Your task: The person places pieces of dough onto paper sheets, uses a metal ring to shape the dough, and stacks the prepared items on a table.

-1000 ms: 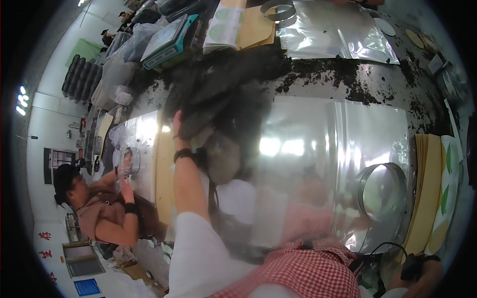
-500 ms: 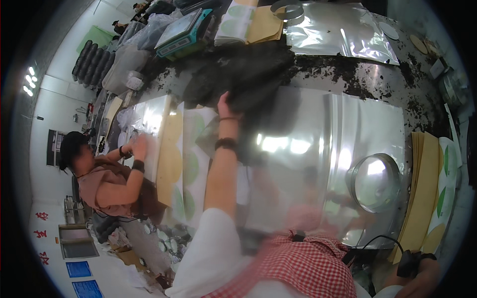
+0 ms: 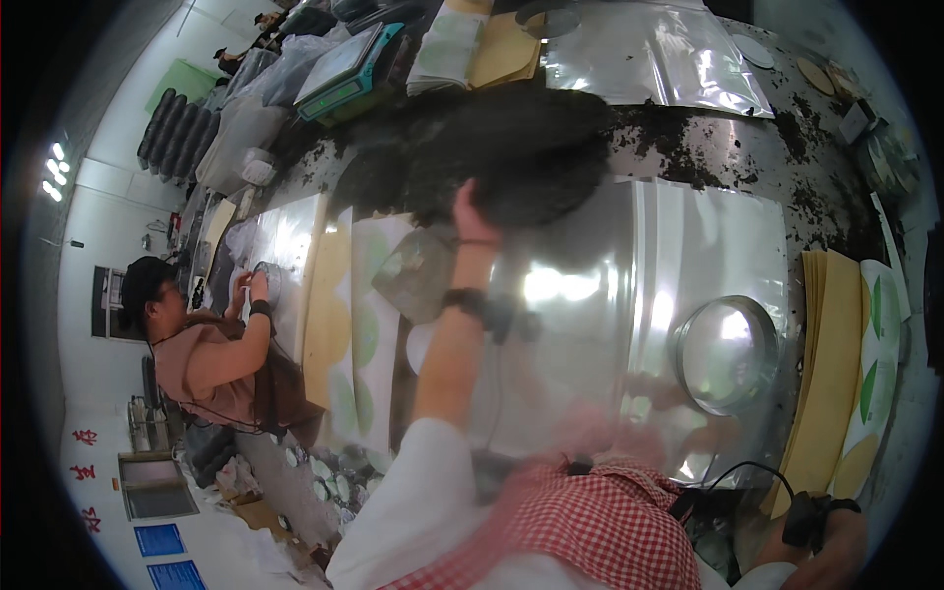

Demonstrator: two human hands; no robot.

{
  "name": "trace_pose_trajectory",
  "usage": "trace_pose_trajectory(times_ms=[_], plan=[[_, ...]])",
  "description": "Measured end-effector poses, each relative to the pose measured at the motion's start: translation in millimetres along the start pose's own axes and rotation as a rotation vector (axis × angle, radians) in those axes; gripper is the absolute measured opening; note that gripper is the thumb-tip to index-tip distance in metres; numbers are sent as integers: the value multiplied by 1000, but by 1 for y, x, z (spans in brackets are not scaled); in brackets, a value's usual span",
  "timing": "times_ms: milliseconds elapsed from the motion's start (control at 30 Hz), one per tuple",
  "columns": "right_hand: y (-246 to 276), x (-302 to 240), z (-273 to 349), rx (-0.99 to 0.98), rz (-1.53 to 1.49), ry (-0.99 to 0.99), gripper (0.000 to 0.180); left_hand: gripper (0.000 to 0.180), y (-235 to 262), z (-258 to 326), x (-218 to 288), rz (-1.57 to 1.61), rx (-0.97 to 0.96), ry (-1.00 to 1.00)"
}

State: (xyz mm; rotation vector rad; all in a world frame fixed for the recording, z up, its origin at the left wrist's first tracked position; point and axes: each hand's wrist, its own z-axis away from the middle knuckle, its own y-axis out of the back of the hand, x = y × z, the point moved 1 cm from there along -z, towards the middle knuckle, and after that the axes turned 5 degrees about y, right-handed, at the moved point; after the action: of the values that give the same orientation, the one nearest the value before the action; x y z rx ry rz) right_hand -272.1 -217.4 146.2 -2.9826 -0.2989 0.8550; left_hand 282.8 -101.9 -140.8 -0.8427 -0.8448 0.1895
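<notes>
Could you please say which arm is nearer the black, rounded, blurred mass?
Left: the left hand is at the lower edge of the black mass; the right arm is far off at lower right.

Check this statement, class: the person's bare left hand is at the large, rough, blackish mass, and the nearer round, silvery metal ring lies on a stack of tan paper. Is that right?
Not quite: the nearer round, silvery metal ring lies on a smooth, shiny silvery sheet, as the head view shows. The bare left hand is indeed at the large, rough, blackish mass.
</notes>
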Motion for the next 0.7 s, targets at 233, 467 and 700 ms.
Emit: trace_pose_trajectory(times_ms=[233,467,700], plan=[[8,1,7,-1,16,2,19,37,-110,11,-122,206,-234,241],[19,-11,9,-1,100,-26,19,42,-218,-25,-249,318,-410,388],[44,-6,22,18,130,-60,19,61,-246,-3,-277,-449,-323,759]])
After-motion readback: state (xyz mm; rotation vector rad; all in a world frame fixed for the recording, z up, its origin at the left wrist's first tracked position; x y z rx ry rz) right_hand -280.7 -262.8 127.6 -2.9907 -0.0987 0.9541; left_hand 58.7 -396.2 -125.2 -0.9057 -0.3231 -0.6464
